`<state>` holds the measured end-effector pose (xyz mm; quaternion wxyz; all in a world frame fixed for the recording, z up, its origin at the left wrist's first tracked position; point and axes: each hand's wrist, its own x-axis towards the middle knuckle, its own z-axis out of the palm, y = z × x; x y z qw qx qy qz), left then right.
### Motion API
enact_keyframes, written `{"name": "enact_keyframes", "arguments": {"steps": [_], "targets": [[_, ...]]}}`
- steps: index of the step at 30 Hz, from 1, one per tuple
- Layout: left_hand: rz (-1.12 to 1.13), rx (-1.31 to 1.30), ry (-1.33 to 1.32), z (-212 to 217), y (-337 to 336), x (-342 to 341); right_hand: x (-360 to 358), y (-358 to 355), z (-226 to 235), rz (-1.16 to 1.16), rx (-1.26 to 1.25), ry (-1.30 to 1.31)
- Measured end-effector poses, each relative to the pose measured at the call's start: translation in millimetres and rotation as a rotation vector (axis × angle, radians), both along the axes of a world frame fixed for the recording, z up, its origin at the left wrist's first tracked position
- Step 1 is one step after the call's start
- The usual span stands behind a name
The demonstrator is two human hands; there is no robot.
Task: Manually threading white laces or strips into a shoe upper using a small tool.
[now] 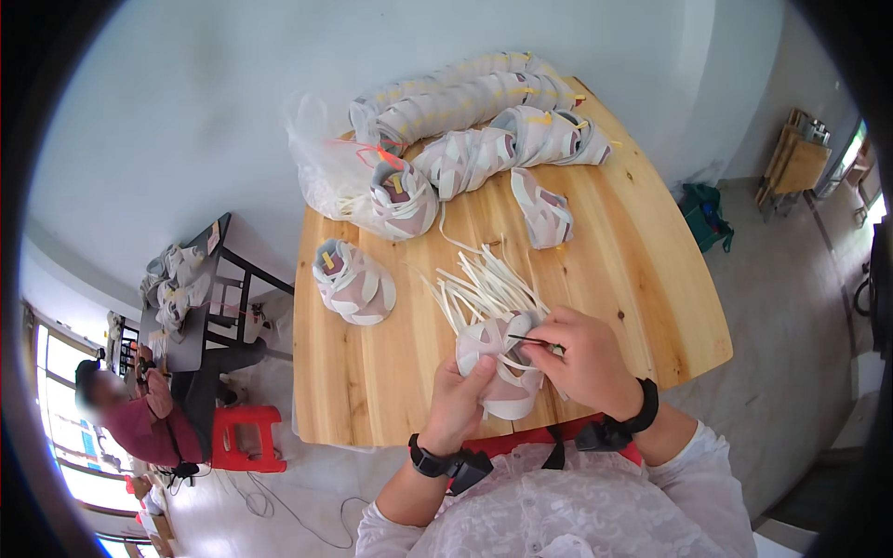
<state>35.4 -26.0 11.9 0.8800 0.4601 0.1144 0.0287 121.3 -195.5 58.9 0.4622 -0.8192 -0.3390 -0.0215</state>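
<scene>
A pale pink and white shoe upper (pixel 507 400) stands at the near edge of the wooden table, its toe toward me. My left hand (pixel 456 398) is closed on its left side, thumb pressed on top. A thin dark tool (pixel 539 342) is pinched in my right hand (pixel 586 361), its tip at the lacing area of the upper. Whether it is a hook or tweezers I cannot tell. Just beyond the upper lies a loose bundle of white shoelaces (pixel 488 286). Fingers partly hide the lacing.
Laced uppers (pixel 358 286) (pixel 406 203) stand left on the wooden table (pixel 642 279). Another upper (pixel 542 209) lies beyond the laces. Nested rows of uppers (pixel 465 107) line the back, by a clear plastic bag (pixel 321 167). At left, a person (pixel 153 418) sits at a dark table (pixel 191 330).
</scene>
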Motion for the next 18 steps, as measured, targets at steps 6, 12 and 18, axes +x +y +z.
{"name": "enact_keyframes", "arguments": {"steps": [6,12,18], "targets": [[-0.017,-0.008,0.010,-1.0,-6.2,1.7,2.8,11.9,-24.7,0.063,0.210,0.230],[-0.153,0.113,-0.002,-3.2,7.6,3.4,7.1,13.8,-30.4,0.178,0.262,0.353],[-0.206,0.004,-0.006,-6.5,7.9,4.2,16.6,12.5,-15.7,0.257,0.133,0.339]]}}
